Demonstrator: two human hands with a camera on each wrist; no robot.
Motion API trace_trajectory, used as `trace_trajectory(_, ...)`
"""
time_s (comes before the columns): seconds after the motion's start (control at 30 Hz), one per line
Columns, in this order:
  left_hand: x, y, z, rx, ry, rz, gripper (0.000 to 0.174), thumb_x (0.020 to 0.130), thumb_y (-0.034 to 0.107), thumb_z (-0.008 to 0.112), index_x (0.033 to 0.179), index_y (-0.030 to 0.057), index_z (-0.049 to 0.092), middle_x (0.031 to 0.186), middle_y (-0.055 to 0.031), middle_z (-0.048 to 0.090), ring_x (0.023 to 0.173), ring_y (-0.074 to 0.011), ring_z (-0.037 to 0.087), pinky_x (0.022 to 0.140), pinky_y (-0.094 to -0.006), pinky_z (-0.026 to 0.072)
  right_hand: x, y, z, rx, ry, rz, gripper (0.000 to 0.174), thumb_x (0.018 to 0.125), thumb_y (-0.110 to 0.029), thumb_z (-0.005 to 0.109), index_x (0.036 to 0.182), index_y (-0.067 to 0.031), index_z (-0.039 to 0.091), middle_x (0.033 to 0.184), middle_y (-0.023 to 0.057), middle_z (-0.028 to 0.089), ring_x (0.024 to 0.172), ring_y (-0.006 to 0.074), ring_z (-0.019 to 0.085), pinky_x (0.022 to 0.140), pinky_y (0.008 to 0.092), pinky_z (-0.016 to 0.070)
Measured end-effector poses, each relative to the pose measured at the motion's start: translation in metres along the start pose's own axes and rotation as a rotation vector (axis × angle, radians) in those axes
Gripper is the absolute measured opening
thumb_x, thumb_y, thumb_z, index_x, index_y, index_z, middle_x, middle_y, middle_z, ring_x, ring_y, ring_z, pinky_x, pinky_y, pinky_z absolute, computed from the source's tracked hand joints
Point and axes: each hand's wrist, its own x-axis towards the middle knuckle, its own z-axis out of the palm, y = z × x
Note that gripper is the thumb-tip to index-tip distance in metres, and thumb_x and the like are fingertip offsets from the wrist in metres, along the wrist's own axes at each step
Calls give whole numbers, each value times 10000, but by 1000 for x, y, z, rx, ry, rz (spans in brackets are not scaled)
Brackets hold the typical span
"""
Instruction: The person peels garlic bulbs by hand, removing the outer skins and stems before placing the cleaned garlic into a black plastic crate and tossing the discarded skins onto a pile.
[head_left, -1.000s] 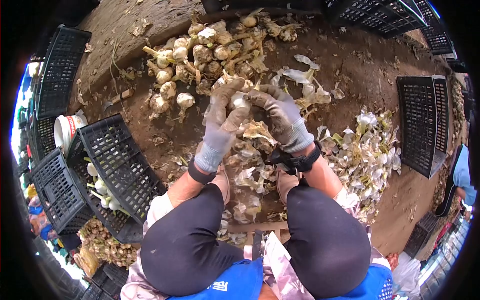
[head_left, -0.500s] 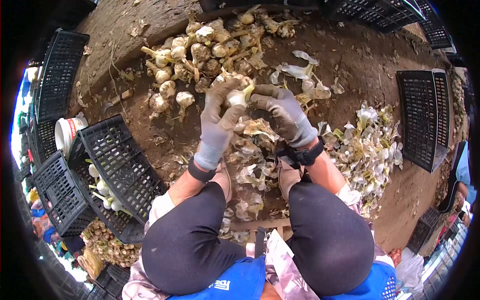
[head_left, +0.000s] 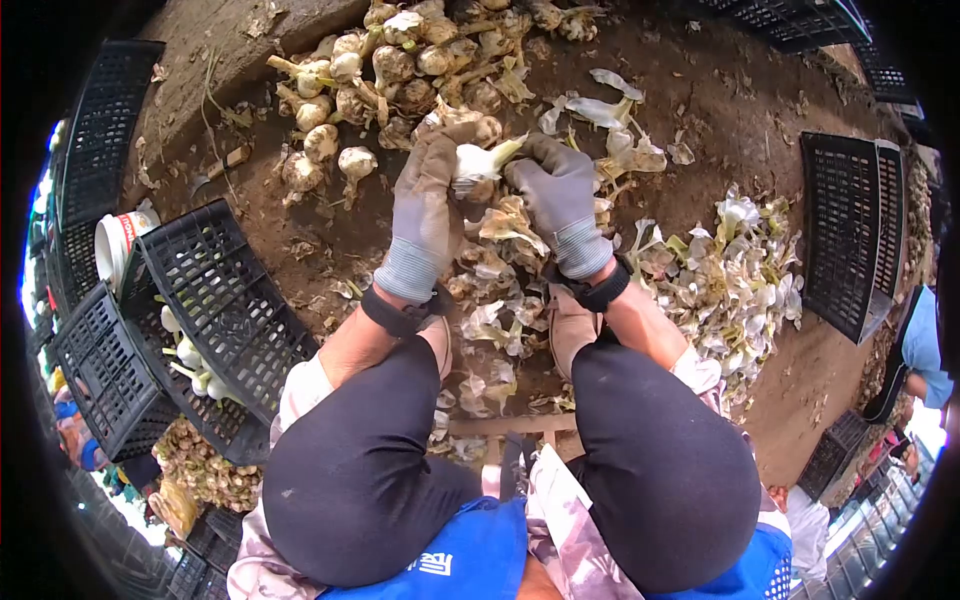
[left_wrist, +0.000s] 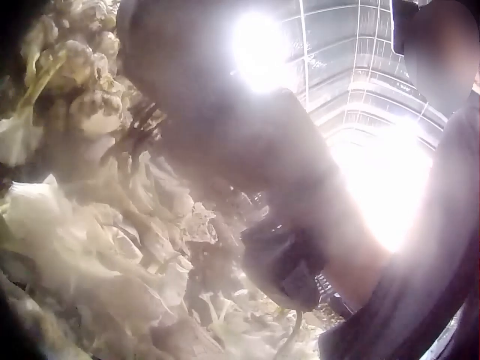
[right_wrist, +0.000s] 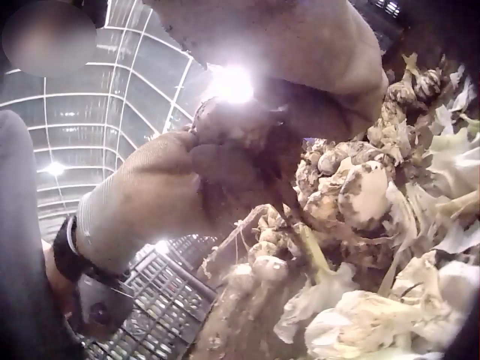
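Note:
In the head view, a garlic bulb (head_left: 478,163) with a white, cleaned upper part and a browner underside sits between the two gloved hands. My left hand (head_left: 424,185) grips it from the left. Its pale green stem points up and right to my right hand (head_left: 562,190), whose thumb and fingers pinch at the stem end. Seen from the right wrist, the left glove (right_wrist: 150,176) reaches to the bulb, which is in shadow there. Papery garlic skins (head_left: 508,222) lie on the ground just below the hands. The left wrist view is hazy with glare.
Unpeeled garlic bulbs (head_left: 393,65) are heaped beyond the hands. A broad pile of peeled skins (head_left: 735,290) lies at the right. Black crates (head_left: 225,310) stand on the left, one holding white bulbs (head_left: 190,352), beside a white bucket (head_left: 112,250). Another black crate (head_left: 845,230) stands far right.
The left hand has turned, tipping the bulb so its stem leans right. The right hand, just off the stem half a second ago, is now at it. The head view has shifted slightly.

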Motion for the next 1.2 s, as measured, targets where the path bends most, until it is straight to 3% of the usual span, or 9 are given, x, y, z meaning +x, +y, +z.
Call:
trace_trajectory(0.23,-2,10,-3,9,-159,42,326,911,148,517,1187,-12,454,1079,-104,561,918,-175,579,743,-315,520,-1,-21,-31,561,-274,268,434,810,-54,595,1224,30,497,1058,107,620,877,167,625,736,258,518)
trace_trajectory(0.57,-5,18,-1,497,-214,71,436,816,52,566,1225,-32,441,1074,-127,558,948,-207,579,838,-330,502,0,1,-13,457,-171,175,363,752,-11,590,1111,39,570,965,70,643,833,138,599,740,234,481)
trace_trajectory(0.73,23,7,-30,-446,152,-187,308,874,113,457,1143,-35,480,1088,-185,567,967,-318,569,804,-476,491,-25,-13,-7,234,-211,207,348,736,16,550,1081,11,598,912,63,649,821,124,601,727,227,480)
trace_trajectory(0.87,37,12,-71,-621,196,-264,294,888,126,427,1142,-5,497,1094,-168,580,913,-296,581,718,-402,498,-55,4,-17,-214,-1116,-131,231,777,-54,518,970,-5,636,842,139,649,840,202,630,768,314,489)
trace_trajectory(0.97,24,17,-55,-519,12,-247,342,890,127,428,1207,2,459,1142,-203,566,953,-305,590,709,-359,516,-34,-7,-24,-887,-767,-197,215,800,-111,564,961,13,634,860,201,634,857,254,629,785,351,483)
trace_trajectory(1.07,9,22,-21,-231,81,-192,316,887,104,417,1172,-3,502,1122,-171,582,946,-257,597,727,-326,512,-9,-19,-31,-201,-312,-76,290,795,-168,641,1016,19,633,922,136,663,795,162,616,719,287,483)
trace_trajectory(1.13,2,27,-13,1147,-282,453,282,885,97,416,1104,-18,554,1085,-131,596,915,-197,595,754,-293,500,2,-26,-26,-43,-295,-6,287,787,-157,653,1004,30,636,899,94,663,758,117,591,686,255,478)
trace_trajectory(1.17,3,25,-9,621,-156,15,261,882,95,416,1037,-34,582,1034,-107,603,874,-155,583,751,-259,489,4,-28,-24,-30,-336,25,275,781,-143,658,987,38,639,870,63,661,735,89,572,666,236,473)
trace_trajectory(1.2,3,25,-6,618,-160,6,261,882,95,416,1037,-34,582,1034,-107,603,874,-155,583,751,-259,489,5,-27,-24,-32,-330,33,275,781,-143,658,987,38,639,870,63,661,735,89,572,666,236,473)
